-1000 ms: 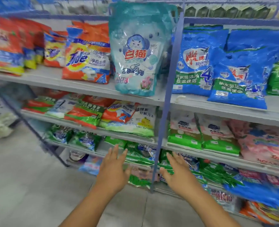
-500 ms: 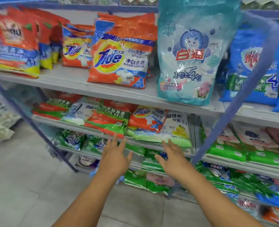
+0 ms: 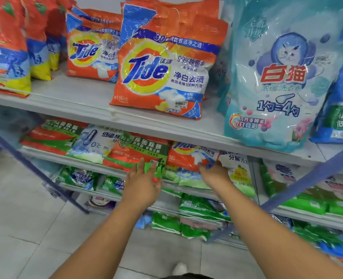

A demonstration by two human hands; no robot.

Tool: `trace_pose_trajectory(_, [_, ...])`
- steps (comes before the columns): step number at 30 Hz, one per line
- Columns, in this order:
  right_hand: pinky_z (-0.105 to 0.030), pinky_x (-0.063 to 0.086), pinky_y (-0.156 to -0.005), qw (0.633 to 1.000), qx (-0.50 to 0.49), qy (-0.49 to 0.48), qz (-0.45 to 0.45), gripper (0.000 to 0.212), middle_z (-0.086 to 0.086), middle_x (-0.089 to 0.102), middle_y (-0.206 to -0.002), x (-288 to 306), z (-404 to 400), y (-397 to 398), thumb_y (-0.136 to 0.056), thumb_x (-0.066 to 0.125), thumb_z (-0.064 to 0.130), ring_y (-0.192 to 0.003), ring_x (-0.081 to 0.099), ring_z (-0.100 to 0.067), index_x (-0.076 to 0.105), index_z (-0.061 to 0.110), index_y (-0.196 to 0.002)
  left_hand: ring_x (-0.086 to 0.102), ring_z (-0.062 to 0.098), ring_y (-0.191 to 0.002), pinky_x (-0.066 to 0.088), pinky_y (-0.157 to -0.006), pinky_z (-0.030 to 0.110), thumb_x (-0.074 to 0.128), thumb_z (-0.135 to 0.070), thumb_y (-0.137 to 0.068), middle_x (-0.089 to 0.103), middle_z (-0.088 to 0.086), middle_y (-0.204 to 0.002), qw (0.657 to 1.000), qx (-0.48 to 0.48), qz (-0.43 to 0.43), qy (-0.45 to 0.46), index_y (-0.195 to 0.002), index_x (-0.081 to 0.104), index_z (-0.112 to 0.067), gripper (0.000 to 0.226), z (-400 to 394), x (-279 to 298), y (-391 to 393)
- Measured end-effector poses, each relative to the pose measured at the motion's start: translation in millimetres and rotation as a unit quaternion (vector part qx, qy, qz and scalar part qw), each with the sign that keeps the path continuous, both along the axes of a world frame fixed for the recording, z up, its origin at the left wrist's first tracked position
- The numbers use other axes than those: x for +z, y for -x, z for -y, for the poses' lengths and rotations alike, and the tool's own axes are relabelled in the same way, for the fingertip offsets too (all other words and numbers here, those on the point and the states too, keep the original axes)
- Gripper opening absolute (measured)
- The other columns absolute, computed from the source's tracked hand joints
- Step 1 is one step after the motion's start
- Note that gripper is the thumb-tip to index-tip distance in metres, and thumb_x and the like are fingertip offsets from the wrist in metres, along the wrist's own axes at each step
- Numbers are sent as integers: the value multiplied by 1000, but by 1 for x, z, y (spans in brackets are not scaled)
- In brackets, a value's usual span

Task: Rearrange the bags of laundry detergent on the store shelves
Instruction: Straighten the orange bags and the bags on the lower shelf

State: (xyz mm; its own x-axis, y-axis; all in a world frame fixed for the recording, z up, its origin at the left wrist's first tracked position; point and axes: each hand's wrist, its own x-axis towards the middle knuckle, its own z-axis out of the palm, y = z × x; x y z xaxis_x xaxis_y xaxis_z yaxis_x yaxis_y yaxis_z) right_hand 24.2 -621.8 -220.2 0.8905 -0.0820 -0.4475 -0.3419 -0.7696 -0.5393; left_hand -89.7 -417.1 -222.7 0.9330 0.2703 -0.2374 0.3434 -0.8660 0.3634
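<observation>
At lower-shelf bags (image 3: 140, 156) now: both hands (image 3: 141, 186).

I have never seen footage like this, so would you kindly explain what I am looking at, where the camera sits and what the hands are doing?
There is no machine here: a person wears one wide-angle camera on the head, so you look forward and down along their bare arms at store shelves.

The upper shelf carries upright detergent bags: an orange Tide bag and a pale teal bag with a cat. The shelf below holds bags lying flat.

The left hand reaches, fingers straight, to an orange and green bag and holds nothing. The right hand is at the front edge of a small flat Tide bag; its fingers seem to curl on that edge, though the grip is hard to see.
</observation>
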Motion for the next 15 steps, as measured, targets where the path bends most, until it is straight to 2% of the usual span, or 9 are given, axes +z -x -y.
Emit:
trace_pose_trajectory(4, [-43,52,-100,995,-83,-60,18,96,-22,56,-140,-5,-20,-32,-81,64,70,-125,59,-37,45,-2,-141,-2,36,-157,8,-127,50,44,-53,-101,-3,12,-171,998,2,-40,-52,-162,16,-34,70,-17,-10,-17])
trace_pose_trajectory(6, [-47,55,-98,990,-94,-100,37,112,-18,55,-144,-23,-21,-49,-67,73,74,-125,60,-36,43,0,-145,-1,36,-157,7,-127,50,45,-51,-101,0,13,-171,997,10,-45,-65,-162,19,-33,68,-25,-15,-25])
trace_pose_trajectory(7, [-47,55,-98,988,-91,-114,52,111,-15,57,-144,-38,-19,-59,-62,77,73,-123,62,-34,48,4,-143,1,36,-157,7,-126,49,45,-49,-102,3,13,-171,997,13,-44,-61,-161,23,-31,66,-26,-17,-27])
trace_pose_trajectory(9, [-45,60,-87,986,-90,-136,32,97,-9,68,-129,-38,-16,-66,-51,81,76,-108,70,-26,64,17,-126,13,37,-155,16,-124,48,50,-44,-101,20,16,-168,999,8,-17,-42,-157,35,-25,61,-23,-20,-31])
trace_pose_trajectory(10, [-40,62,-72,981,-103,-161,13,80,-6,72,-112,-25,-14,-61,-54,85,72,-90,71,-21,66,21,-112,25,39,-151,26,-120,48,52,-41,-100,33,19,-162,999,-1,18,-30,-152,45,-19,57,-19,-21,-32])
trace_pose_trajectory(11, [-31,56,-56,975,-118,-187,-9,57,-4,67,-93,-10,-12,-53,-65,88,59,-70,65,-17,63,22,-99,39,41,-142,36,-114,47,54,-38,-98,47,21,-152,998,-12,61,-14,-145,55,-14,53,-16,-25,-35])
trace_pose_trajectory(12, [-23,45,-45,970,-128,-202,-34,39,-2,59,-79,-2,-7,-45,-76,86,46,-57,55,-14,59,22,-92,51,41,-131,44,-107,45,56,-36,-95,58,21,-139,995,-20,99,10,-136,63,-10,49,-12,-28,-39])
trace_pose_trajectory(13, [-20,36,-42,967,-130,-215,-52,31,-2,53,-74,0,-2,-38,-81,84,38,-53,47,-13,59,21,-88,58,38,-121,49,-100,41,57,-35,-96,65,18,-129,991,-19,124,51,-130,67,-10,44,-8,-30,-43])
trace_pose_trajectory(15, [-19,40,-47,950,-132,-263,-108,27,-5,62,-81,-4,14,-18,-80,84,33,-63,54,-17,66,17,-89,64,25,-109,51,-88,26,60,-34,-99,69,5,-113,980,2,112,166,-125,70,-15,33,2,-25,-52])
